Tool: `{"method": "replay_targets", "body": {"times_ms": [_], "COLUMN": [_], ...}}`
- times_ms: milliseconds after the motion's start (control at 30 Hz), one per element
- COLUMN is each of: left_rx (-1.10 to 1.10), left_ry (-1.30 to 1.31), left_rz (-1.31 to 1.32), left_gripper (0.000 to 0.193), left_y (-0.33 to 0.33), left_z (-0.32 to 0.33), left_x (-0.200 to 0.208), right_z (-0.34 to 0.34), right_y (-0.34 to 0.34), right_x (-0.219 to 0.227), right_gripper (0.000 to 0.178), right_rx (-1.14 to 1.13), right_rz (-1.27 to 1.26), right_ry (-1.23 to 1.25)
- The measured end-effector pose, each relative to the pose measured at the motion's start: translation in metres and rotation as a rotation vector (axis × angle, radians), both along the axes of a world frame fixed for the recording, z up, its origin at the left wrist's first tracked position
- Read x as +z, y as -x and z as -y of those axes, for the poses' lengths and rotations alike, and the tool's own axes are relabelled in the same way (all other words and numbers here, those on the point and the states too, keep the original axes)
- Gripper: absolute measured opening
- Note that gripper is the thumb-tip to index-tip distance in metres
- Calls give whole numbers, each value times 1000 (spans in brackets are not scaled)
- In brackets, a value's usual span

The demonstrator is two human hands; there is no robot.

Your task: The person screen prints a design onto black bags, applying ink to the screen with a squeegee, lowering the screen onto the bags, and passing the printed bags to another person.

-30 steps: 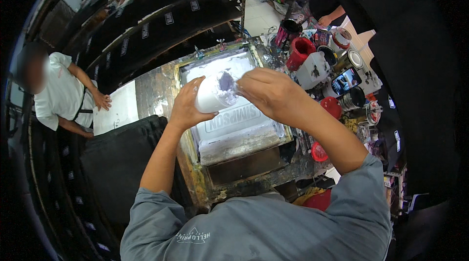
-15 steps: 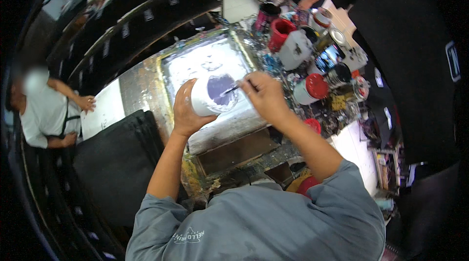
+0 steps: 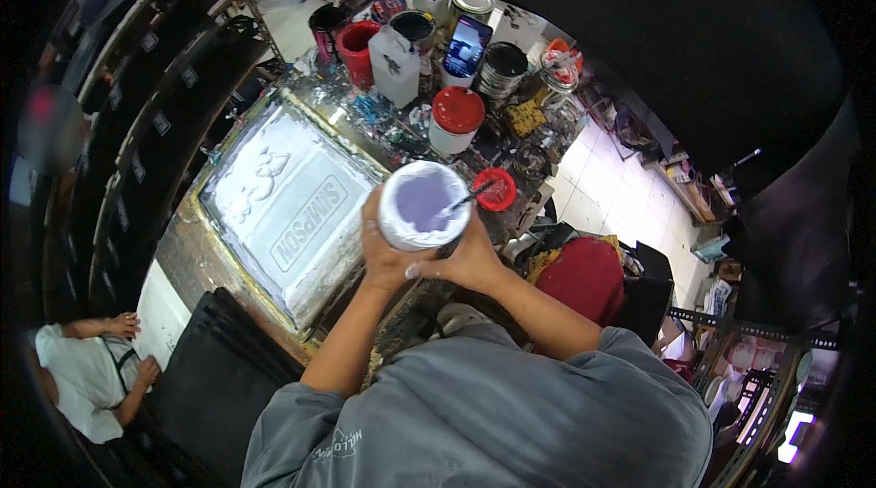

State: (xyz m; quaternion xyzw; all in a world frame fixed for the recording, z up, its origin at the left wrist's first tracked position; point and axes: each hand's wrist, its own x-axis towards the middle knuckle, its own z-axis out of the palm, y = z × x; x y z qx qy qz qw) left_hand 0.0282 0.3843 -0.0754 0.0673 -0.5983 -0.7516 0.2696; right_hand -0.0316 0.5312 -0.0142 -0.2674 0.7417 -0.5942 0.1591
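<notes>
In front of my body I hold up a white tub [image 3: 392, 217] containing pale purple paint or ink [image 3: 422, 202]. My left hand [image 3: 381, 255] wraps round its left and lower side. My right hand [image 3: 467, 258] closes round the right side, its thumb with a white smear reaching under the tub toward the left hand. A dark-handled stick [image 3: 473, 195] leans in the tub over the right rim; its lower end is coated with ink. To the left lies a screen-printing frame [image 3: 215, 230] on the bench, whitish ink spread across its mesh.
Behind the tub stand a red-lidded jar [image 3: 455, 118], a white jug [image 3: 395, 68], a red cup [image 3: 357, 54], a phone [image 3: 466, 47] and several cans. A red lid [image 3: 495, 189] lies to the right. At left, a person [image 3: 87, 378] stands by stacked black sheets [image 3: 219, 360].
The tub has moved right, away from over the frame, and is more upright. My right hand has left the stick and now grips the tub. My view has turned right.
</notes>
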Motion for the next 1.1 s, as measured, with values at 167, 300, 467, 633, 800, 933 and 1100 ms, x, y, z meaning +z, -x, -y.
{"method": "replay_targets", "body": {"times_ms": [167,300,467,633,800,933,1100], "left_rx": [-155,-185,-872,-761,-657,-264,-317], "left_ry": [573,694,519,-166,-988,-1266,-1220], "left_rz": [37,181,569,740,666,664,551], "left_gripper": [102,115,75,60,76,93,106], "left_y": [45,34,-48,-104,-18,69,118], "left_z": [-44,-74,-47,-52,-111,-136,-126], "left_x": [-20,23,10,-51,-91,-111,-121], "right_z": [-51,-100,-109,-100,-99,-89,-74], "right_y": [22,92,133,90,95,91,113], "right_x": [-19,-55,-101,-120,-178,-166,-165], "right_gripper": [108,95,95,98,97,100,106], "right_rx": [-347,-489,-567,-531,-629,-667,-675], "right_rz": [-12,-218,-144,-129,-140,-121,-90], "right_ry": [-20,33,-50,-57,-178,-217,-180]}}
